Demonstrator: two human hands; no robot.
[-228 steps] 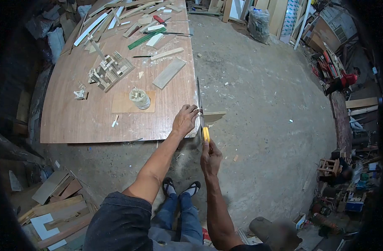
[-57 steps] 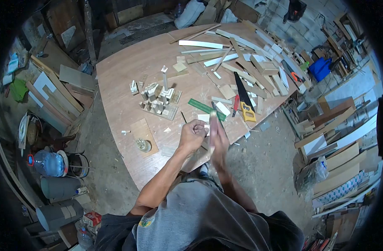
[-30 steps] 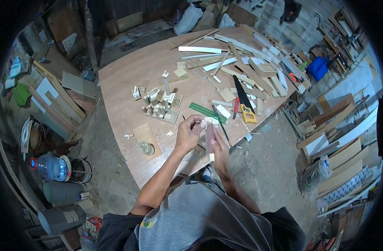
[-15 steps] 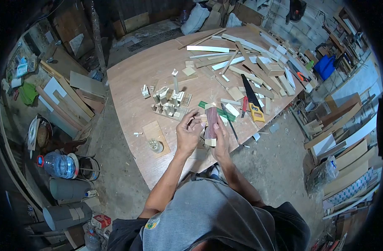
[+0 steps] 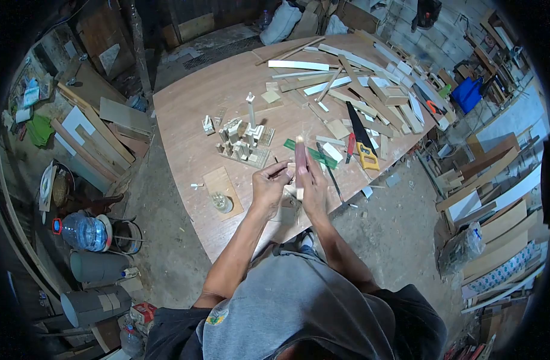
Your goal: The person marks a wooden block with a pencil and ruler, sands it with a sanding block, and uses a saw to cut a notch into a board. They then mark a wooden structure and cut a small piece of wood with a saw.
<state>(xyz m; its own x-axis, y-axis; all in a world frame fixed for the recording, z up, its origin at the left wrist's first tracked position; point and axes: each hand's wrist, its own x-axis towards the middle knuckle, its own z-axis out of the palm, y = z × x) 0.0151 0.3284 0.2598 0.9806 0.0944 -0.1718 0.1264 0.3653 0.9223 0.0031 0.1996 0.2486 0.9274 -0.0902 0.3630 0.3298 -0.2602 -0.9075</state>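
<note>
My right hand (image 5: 314, 191) is closed round a sanding block (image 5: 300, 157), a pale wooden block wrapped in purplish-brown sandpaper and turned narrow side up. Close on its left, my left hand (image 5: 269, 188) pinches a small pale wooden piece (image 5: 291, 170) against the block's side. A thin dark tip pokes up by the left fingers. Beyond the left hand stands a miniature wooden model (image 5: 245, 143) with a tall column and many little blocks. A green ruler-like strip (image 5: 323, 157) lies partly behind the sanding block.
A handsaw (image 5: 362, 141) with a yellow handle and a red cutter (image 5: 350, 147) lie to the right. Wood strips (image 5: 341, 84) are heaped across the table's far right. At the left, a glass jar (image 5: 221, 203) stands on a small board (image 5: 218, 180). Boards lean along both walls.
The sanding block has turned in my right hand from its broad sandpaper face to a narrow side. My left fingers have closed in on the small wooden piece beside it.
</note>
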